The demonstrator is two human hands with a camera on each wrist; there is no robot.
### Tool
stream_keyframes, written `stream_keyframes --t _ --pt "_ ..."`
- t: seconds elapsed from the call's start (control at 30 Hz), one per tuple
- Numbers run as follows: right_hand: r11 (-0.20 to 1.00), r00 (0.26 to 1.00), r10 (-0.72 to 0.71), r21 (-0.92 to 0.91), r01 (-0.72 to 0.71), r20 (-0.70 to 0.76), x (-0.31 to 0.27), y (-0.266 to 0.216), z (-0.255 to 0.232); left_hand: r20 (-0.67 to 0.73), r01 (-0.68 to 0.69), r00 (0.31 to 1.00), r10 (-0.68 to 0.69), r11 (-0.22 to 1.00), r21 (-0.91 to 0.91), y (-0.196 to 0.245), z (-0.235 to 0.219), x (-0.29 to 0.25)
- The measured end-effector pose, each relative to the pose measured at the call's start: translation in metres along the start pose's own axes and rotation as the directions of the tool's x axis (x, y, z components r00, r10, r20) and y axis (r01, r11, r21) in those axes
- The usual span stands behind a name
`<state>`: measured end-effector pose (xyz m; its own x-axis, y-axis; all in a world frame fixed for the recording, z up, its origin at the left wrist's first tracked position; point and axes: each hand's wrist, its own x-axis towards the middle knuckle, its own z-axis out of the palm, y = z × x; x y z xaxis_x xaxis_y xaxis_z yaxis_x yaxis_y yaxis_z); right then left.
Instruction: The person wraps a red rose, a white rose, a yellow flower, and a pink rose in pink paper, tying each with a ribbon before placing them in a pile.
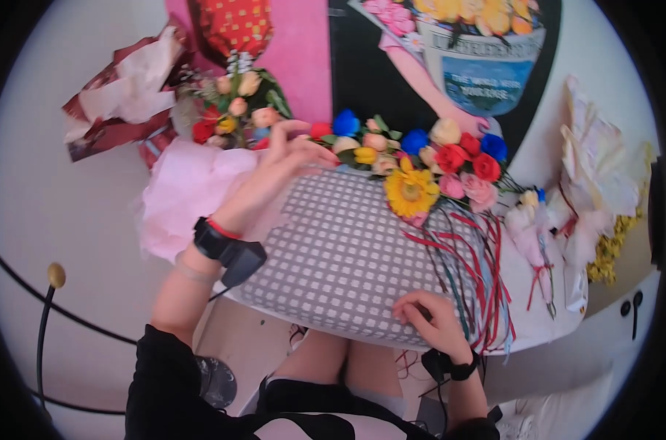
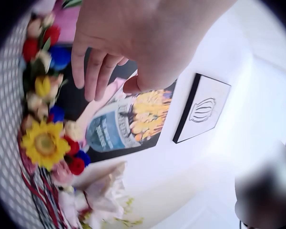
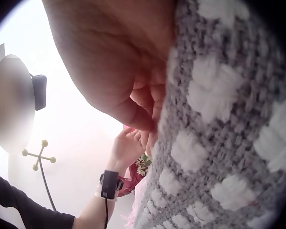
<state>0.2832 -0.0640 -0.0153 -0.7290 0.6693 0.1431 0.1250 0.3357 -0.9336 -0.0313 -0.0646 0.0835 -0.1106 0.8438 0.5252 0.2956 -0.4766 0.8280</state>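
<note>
My left hand (image 1: 283, 163) is raised over the back left edge of a grey cloth (image 1: 333, 242) with white squares. Its fingers are relaxed, and the left wrist view shows nothing between them and the thumb. Just beyond it lies a row of colourful flowers, with blue, red and peach roses and a big yellow gerbera (image 1: 411, 191) at the front. My right hand (image 1: 437, 323) rests on the front edge of the cloth, fingers loosely curled and holding nothing. Beside it, long red and green ribbons (image 1: 487, 293) trail over the cloth.
A pink tulle wrap (image 1: 194, 191) lies at the left, below a bouquet in dark red paper (image 1: 131, 103). White-wrapped flowers (image 1: 590, 176) stand at the right, near a small wrapped stem (image 1: 544, 257). A painted panel (image 1: 377, 81) leans behind. At the far left stands a thin black rack (image 1: 43, 330).
</note>
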Motion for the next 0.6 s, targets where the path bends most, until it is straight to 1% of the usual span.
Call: stream_keyframes --t 0.03,0.07,0.1,0.13,0.17,0.2,0.23,0.27,0.3,0.33,0.37,0.4,0.43,0.47,0.5,0.53,0.57,0.6 --pt "1.0 1.0 -0.007 0.023 0.006 0.013 0.0 0.0 0.0 0.126 0.171 0.981 -0.147 0.965 -0.201 -0.008 0.021 0.01" --pt "0.999 1.0 -0.013 0.045 0.012 0.027 0.001 0.002 0.0 0.281 0.355 0.923 -0.262 0.862 -0.362 -0.016 0.041 0.019" --pt "0.998 0.999 -0.04 0.05 0.039 0.024 0.002 0.004 0.0 0.317 0.359 0.916 -0.245 0.855 -0.374 -0.03 0.061 0.026" --pt "0.999 1.0 -0.024 0.039 0.025 -0.018 0.004 0.006 0.0 0.415 0.5 0.852 -0.318 0.728 -0.47 -0.051 0.082 0.032" --pt "0.999 0.999 -0.046 0.009 0.046 0.015 0.005 0.008 -0.001 0.524 0.632 0.768 -0.369 0.569 -0.526 -0.072 0.102 0.035" --pt "0.998 0.997 -0.064 -0.021 0.065 0.045 0.003 0.01 -0.002 0.542 0.676 0.735 -0.406 0.496 -0.545 -0.097 0.117 0.034" --pt "0.998 0.999 -0.043 -0.038 0.043 -0.008 0.001 0.012 -0.002 0.565 0.716 0.698 -0.44 0.419 -0.559 -0.113 0.13 0.028" --pt "0.995 0.996 -0.089 -0.036 0.089 0.003 0.001 0.014 -0.002 0.441 0.719 0.693 -0.571 0.5 -0.483 -0.101 0.141 0.019" --pt "0.99 0.99 -0.139 -0.032 0.139 0.014 0.001 0.014 -0.002 0.373 0.65 0.76 -0.532 0.623 -0.436 -0.105 0.143 0.014" --pt "0.991 0.991 -0.126 -0.046 0.124 -0.033 0.0 0.013 -0.001 0.358 0.611 0.79 -0.498 0.682 -0.401 -0.094 0.142 0.016" --pt "0.993 0.993 -0.118 0.009 0.118 -0.012 0.0 0.011 0.0 0.364 0.551 0.83 -0.424 0.724 -0.415 -0.09 0.14 0.017" --pt "0.991 0.993 -0.117 0.064 0.116 0.015 -0.001 0.01 -0.001 0.395 0.557 0.822 -0.409 0.723 -0.41 -0.088 0.139 0.015" --pt "0.996 0.996 -0.078 0.047 0.076 0.038 -0.003 0.0 -0.004 0.349 0.52 0.85 -0.394 0.735 -0.435 -0.087 0.137 0.012" --pt "0.997 0.997 -0.075 0.036 0.074 0.01 -0.007 -0.013 -0.01 0.299 0.481 0.876 -0.38 0.746 -0.46 -0.086 0.136 0.011" --pt "0.967 0.983 -0.184 -0.18 0.18 -0.001 -0.014 -0.028 -0.018 0.322 0.482 0.873 -0.366 0.745 -0.461 -0.085 0.134 0.009" --pt "0.881 0.959 -0.283 -0.39 0.267 0.018 -0.02 -0.04 -0.029 0.303 0.48 0.875 -0.378 0.762 -0.435 -0.085 0.133 0.007" --pt "0.868 0.981 -0.186 -0.477 0.136 -0.058 -0.028 -0.051 -0.046 0.279 0.479 0.876 -0.393 0.776 -0.41 -0.084 0.133 0.006" --pt "0.837 0.986 -0.092 -0.547 0.0 -0.14 -0.036 -0.059 -0.067 0.293 0.483 0.873 -0.389 0.771 -0.416 -0.082 0.133 0.008"
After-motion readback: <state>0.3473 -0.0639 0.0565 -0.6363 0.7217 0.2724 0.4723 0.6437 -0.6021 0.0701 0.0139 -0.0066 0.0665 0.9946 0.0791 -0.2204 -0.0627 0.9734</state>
